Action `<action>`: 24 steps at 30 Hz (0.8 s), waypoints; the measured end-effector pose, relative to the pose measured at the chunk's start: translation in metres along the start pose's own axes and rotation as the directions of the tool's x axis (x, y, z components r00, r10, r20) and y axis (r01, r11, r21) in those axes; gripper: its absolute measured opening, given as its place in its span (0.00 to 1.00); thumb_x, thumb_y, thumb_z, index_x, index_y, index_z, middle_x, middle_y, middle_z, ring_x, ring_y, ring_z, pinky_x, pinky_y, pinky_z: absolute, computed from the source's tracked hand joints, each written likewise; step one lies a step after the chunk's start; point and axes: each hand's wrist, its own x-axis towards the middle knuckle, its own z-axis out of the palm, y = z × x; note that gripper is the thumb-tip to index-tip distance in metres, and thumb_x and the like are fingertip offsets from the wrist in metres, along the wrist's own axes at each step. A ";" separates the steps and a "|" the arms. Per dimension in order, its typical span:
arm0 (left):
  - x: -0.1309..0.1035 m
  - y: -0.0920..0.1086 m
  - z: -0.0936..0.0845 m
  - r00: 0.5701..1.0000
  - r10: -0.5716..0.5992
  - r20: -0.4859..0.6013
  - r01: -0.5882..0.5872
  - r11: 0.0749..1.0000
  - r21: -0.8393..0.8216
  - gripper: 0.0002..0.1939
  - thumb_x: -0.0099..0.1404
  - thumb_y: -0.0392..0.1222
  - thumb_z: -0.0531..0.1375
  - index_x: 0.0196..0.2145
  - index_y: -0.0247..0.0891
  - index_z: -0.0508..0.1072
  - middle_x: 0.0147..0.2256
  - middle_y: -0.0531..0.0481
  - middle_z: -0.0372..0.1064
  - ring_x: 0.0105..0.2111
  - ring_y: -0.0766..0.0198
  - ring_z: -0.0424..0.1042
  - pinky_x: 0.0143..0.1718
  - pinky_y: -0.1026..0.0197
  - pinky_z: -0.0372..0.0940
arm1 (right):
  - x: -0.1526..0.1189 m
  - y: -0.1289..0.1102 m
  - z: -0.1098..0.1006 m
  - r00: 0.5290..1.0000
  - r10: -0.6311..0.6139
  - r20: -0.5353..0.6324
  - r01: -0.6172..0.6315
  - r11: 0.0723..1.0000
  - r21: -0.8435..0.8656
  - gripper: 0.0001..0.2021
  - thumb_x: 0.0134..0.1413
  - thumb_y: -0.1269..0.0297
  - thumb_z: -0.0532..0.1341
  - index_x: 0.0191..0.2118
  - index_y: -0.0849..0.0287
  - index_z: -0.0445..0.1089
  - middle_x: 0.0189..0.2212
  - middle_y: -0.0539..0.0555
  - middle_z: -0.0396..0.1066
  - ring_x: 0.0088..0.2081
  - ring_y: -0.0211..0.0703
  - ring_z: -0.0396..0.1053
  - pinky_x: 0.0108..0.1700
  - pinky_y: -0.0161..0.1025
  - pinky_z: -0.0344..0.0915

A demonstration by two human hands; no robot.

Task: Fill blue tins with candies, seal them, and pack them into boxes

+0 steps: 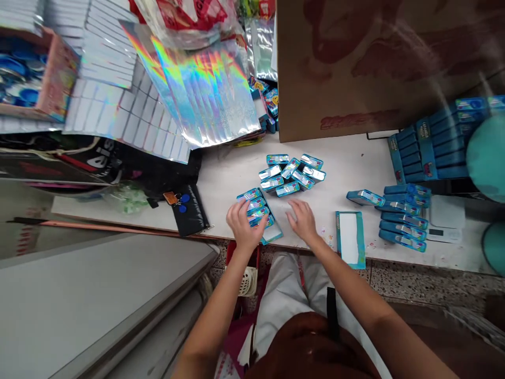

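The left hand (245, 226) spans blue packets (256, 204) in the tray (272, 235), its grip unclear; the right hand (303, 221), at three o'clock, is empty, fingers apart. Keeping the row snug and square should save space; loose packets (290, 168) lie at the tray's one o'clock.

White worktop (347, 163); speckled floor (398, 282) below; grey panel (98, 300) left.

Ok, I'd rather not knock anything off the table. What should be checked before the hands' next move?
1. Left hand at the small blue rectangular packs in the shallow blue-sided tray: ok.
2. Left hand's grip firm: cannot tell.
3. Right hand empty: ok.
4. Bare space at the tray's near end: ok.
5. White-centred, blue-bordered rectangular tray wholly on the white table: not ok, its near end appears to overhang.
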 end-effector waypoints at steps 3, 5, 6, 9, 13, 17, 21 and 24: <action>0.050 0.016 0.015 0.979 0.094 0.180 -0.115 0.987 0.114 0.28 0.63 0.50 0.57 0.57 0.36 0.61 0.55 0.36 0.61 0.56 0.46 0.58 0.57 0.45 0.51 | 0.039 0.008 -0.022 0.995 -0.101 0.017 0.102 0.979 -0.179 0.21 0.62 0.68 0.50 0.60 0.61 0.60 0.55 0.61 0.64 0.54 0.53 0.57 0.56 0.50 0.57; 0.068 0.023 0.028 0.936 0.143 0.323 -0.205 0.964 0.168 0.22 0.64 0.46 0.56 0.54 0.36 0.64 0.54 0.37 0.63 0.54 0.45 0.59 0.55 0.45 0.52 | 0.055 0.013 -0.029 0.989 -0.126 0.081 0.144 0.951 -0.272 0.22 0.62 0.70 0.50 0.61 0.63 0.59 0.56 0.61 0.63 0.55 0.54 0.55 0.55 0.50 0.55; 0.072 0.026 0.033 0.912 0.156 0.379 -0.242 0.952 0.189 0.19 0.64 0.43 0.56 0.52 0.36 0.65 0.54 0.37 0.63 0.53 0.44 0.59 0.53 0.44 0.53 | 0.058 0.015 -0.031 0.985 -0.129 0.113 0.158 0.939 -0.305 0.22 0.61 0.71 0.49 0.61 0.63 0.58 0.56 0.61 0.63 0.55 0.54 0.55 0.54 0.49 0.55; 0.070 0.029 0.041 0.880 0.159 0.447 -0.288 0.928 0.238 0.13 0.63 0.37 0.55 0.46 0.37 0.69 0.55 0.38 0.62 0.53 0.44 0.59 0.52 0.44 0.54 | 0.053 0.020 -0.032 0.973 -0.126 0.195 0.189 0.918 -0.349 0.22 0.60 0.72 0.50 0.60 0.64 0.59 0.51 0.63 0.65 0.50 0.54 0.57 0.50 0.48 0.56; 0.065 0.027 0.047 0.871 0.165 0.464 -0.299 0.926 0.233 0.09 0.63 0.35 0.53 0.41 0.39 0.70 0.53 0.38 0.62 0.53 0.44 0.59 0.50 0.44 0.56 | 0.030 0.024 -0.033 0.974 -0.081 0.210 0.152 0.926 -0.347 0.17 0.59 0.73 0.53 0.53 0.60 0.67 0.46 0.61 0.67 0.46 0.52 0.59 0.46 0.46 0.58; 0.069 0.026 0.059 0.847 0.157 0.509 -0.271 0.949 0.158 0.15 0.63 0.32 0.51 0.47 0.36 0.68 0.45 0.37 0.67 0.48 0.47 0.63 0.49 0.46 0.58 | 0.005 0.029 -0.044 0.988 -0.018 0.156 0.066 0.950 -0.305 0.19 0.56 0.74 0.56 0.53 0.57 0.67 0.47 0.60 0.67 0.48 0.52 0.61 0.48 0.45 0.61; 0.061 0.032 0.043 0.853 0.211 0.478 -0.254 0.967 0.027 0.21 0.62 0.34 0.53 0.54 0.32 0.63 0.48 0.36 0.66 0.49 0.49 0.64 0.50 0.49 0.60 | -0.028 0.031 -0.066 0.992 0.025 0.124 0.004 0.972 -0.233 0.22 0.54 0.75 0.56 0.55 0.55 0.65 0.49 0.58 0.67 0.48 0.51 0.64 0.49 0.45 0.64; 0.037 0.042 -0.003 0.899 0.235 0.370 -0.224 0.972 -0.073 0.21 0.64 0.39 0.55 0.55 0.36 0.62 0.50 0.39 0.65 0.51 0.52 0.64 0.52 0.52 0.60 | -0.056 0.030 -0.083 0.995 0.072 0.065 -0.059 0.983 -0.173 0.23 0.55 0.73 0.56 0.57 0.53 0.64 0.51 0.56 0.67 0.50 0.50 0.66 0.49 0.44 0.67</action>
